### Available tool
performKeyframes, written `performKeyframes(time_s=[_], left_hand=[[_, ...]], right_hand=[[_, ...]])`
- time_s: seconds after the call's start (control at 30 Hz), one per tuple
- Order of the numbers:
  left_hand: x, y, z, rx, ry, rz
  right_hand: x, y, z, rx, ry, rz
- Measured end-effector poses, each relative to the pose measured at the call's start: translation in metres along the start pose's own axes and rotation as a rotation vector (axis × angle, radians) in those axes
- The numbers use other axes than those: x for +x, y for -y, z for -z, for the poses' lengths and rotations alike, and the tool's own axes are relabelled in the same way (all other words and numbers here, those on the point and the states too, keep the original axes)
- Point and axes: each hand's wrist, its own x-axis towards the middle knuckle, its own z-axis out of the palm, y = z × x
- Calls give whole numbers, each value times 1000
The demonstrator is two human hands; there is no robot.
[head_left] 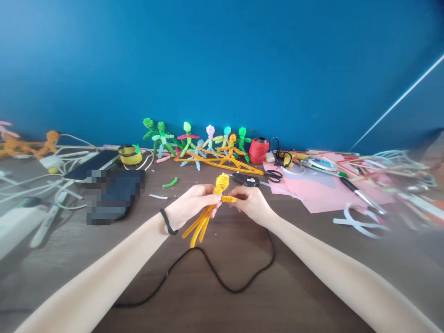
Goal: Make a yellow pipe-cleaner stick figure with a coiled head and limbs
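A yellow-orange pipe-cleaner figure (221, 184) is held up over the middle of the table. Its head is a wound coil, one coiled arm sticks out to the right, and several straight stems hang below. My left hand (197, 201), with a dark band at the wrist, pinches the figure at its body. The fingers of my right hand (253, 203) are closed at the tip of the coiled arm. Just behind my hands lies a black glue gun (245, 179), its dark cord (236, 290) looping across the table in front.
Several coloured pipe-cleaner figures (187, 134) stand along the blue wall, with loose orange pipe cleaners (222, 162) before them. Red twine (258, 150), black-handled scissors (273, 175) and pink paper (315, 192) are to the right. Phones and white cables (65, 185) lie left.
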Motion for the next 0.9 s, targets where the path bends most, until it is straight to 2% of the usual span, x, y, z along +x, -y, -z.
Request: performKeyframes(time_s=[0.3, 0.53, 0.7, 0.9], left_hand=[[3, 3, 1, 108, 74, 64], [7, 6, 2, 174, -72, -2], [10, 10, 2, 126, -161, -20], [10, 11, 3, 241, -149, -71]], right_hand=[[2, 1, 5, -65, 4, 152], [5, -3, 7, -163, -99, 113], [4, -3, 8, -185, -104, 134], [5, -5, 7, -164, -79, 135]])
